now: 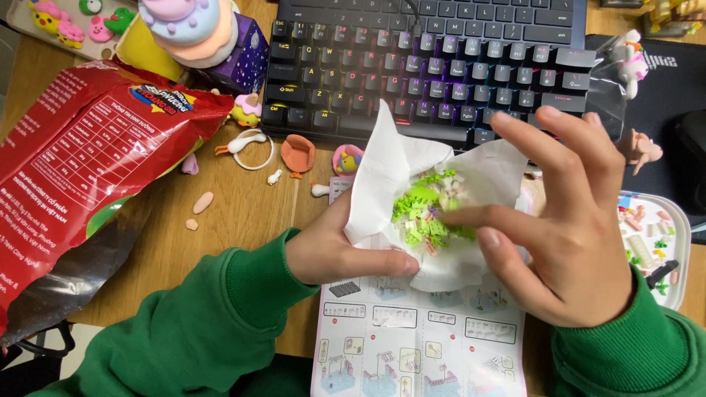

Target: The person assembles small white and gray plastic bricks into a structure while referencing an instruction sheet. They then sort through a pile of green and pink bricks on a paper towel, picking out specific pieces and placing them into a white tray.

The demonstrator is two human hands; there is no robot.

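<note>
Left hand cups our white tissue; right hand spreads open over it.

Centre of the frame: our left hand pinches the tissue's lower edge, the tissue holding a pile of small green bricks. Our right hand holds nothing, its fingertips just right of the pile and nearer to it. Below lies an instruction sheet on the bench; a keyboard sits above, a red bag left.
</note>
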